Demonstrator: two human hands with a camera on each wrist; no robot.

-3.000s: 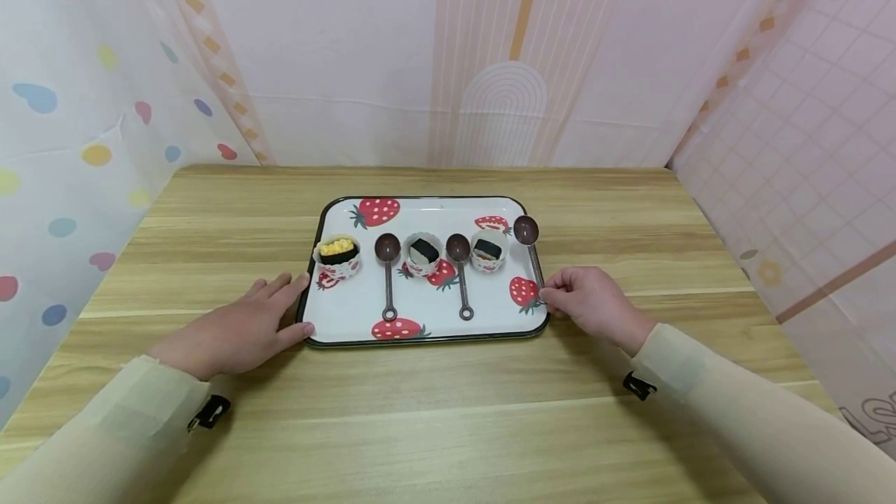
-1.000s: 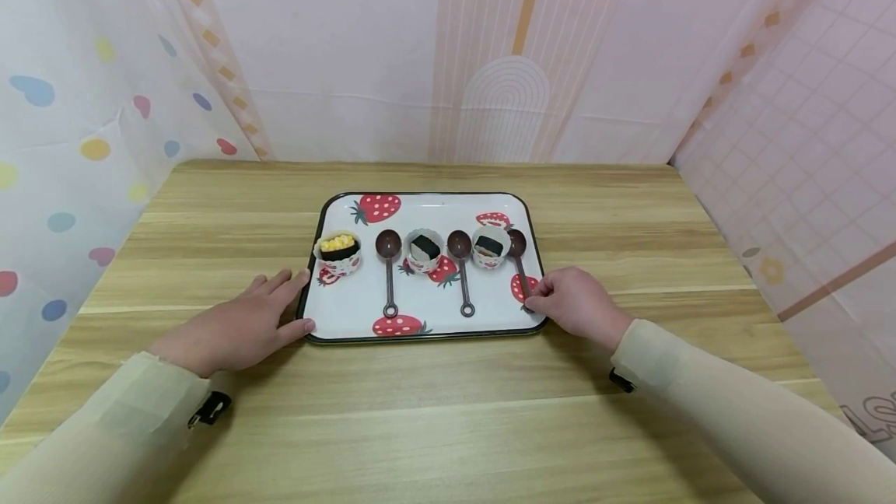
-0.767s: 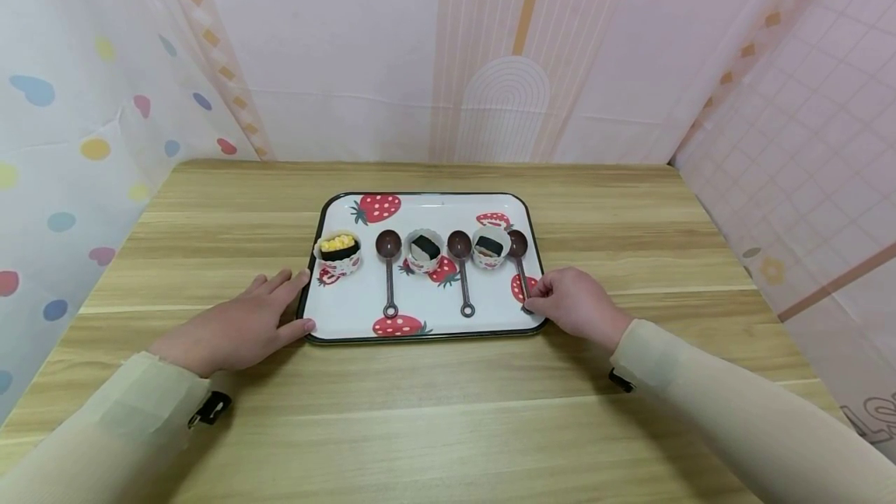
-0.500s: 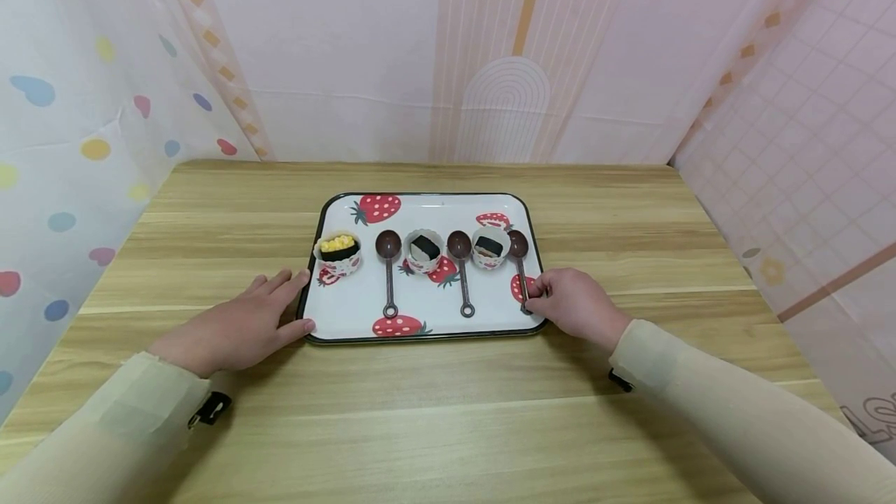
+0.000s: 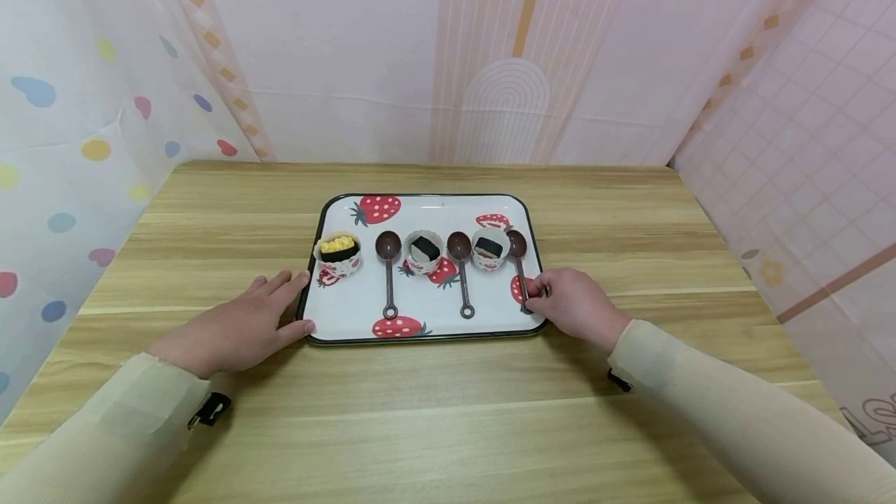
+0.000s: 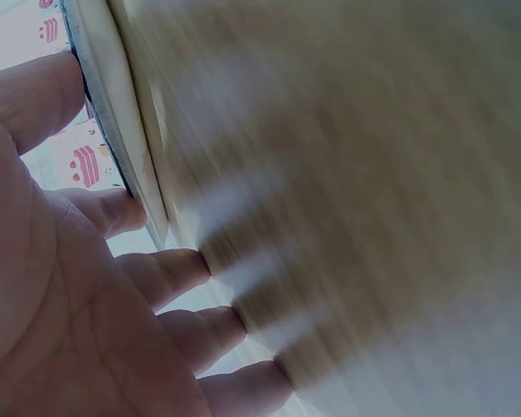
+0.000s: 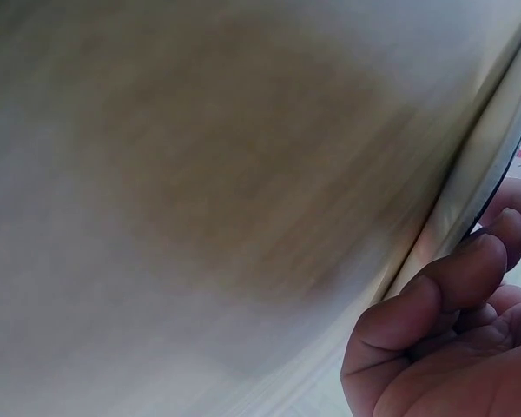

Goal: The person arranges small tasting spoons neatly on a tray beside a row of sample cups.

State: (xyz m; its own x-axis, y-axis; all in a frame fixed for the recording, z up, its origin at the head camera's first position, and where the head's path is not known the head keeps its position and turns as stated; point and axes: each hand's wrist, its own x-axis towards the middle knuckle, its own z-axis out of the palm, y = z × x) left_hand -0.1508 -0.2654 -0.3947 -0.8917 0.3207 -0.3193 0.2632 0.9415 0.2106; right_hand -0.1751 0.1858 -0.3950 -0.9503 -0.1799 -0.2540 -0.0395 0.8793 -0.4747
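Note:
A white strawberry-print tray [image 5: 448, 212] with a dark rim lies on the table. My left hand [image 5: 241, 327] touches its left edge, fingers extended and spread; in the left wrist view the left hand [image 6: 78, 269] shows thumb and fingertips at the rim. At the tray's right edge, my right hand [image 5: 577, 303] pinches the handle end of the rightmost brown spoon [image 5: 519, 255], whose round bowl sits close beside a paper cup [image 5: 488, 257] of sushi. The curled right hand [image 7: 460, 330] hides the spoon in the right wrist view.
Another brown spoon [image 5: 460, 271] lies left of that cup, then a middle paper cup [image 5: 423, 264] of sushi, a third brown spoon [image 5: 389, 274] and a left paper cup [image 5: 340, 263] topped with yellow. Wooden table [image 5: 420, 411] surrounds the tray; printed cloth [image 5: 336, 45] hangs behind.
Since the earliest frame, my right hand has moved slightly left, bringing the right spoon from over the tray's right rim to within the tray, near the cup. My left hand has stayed put.

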